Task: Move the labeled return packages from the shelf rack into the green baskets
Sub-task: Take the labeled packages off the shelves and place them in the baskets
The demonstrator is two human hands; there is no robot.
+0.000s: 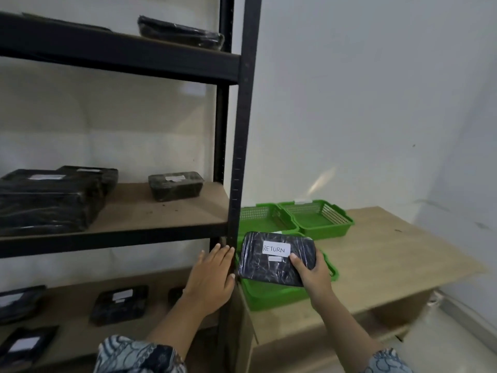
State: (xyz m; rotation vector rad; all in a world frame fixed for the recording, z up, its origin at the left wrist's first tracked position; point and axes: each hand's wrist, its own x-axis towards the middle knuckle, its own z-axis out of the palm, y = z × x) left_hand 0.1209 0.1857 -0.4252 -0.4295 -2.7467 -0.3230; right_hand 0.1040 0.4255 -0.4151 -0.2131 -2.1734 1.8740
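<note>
My right hand [314,273] grips a black wrapped package [271,267] with a white RETURN label, holding it tilted just above the nearest green basket [269,296] on the low table. My left hand [212,278] rests flat against the front post of the black shelf rack [239,184], fingers spread, holding nothing. Two more green baskets [320,219] sit side by side behind the near one. Several black labeled packages lie on the rack: one small package [176,185] and a stack [48,200] on the middle shelf, more [119,304] on the lower shelf, one [180,32] on the top shelf.
The wooden table [382,259] stands to the right of the rack, against a white wall. Its right part is bare wood. The rack's post stands between my two hands. A pale floor shows at the bottom right.
</note>
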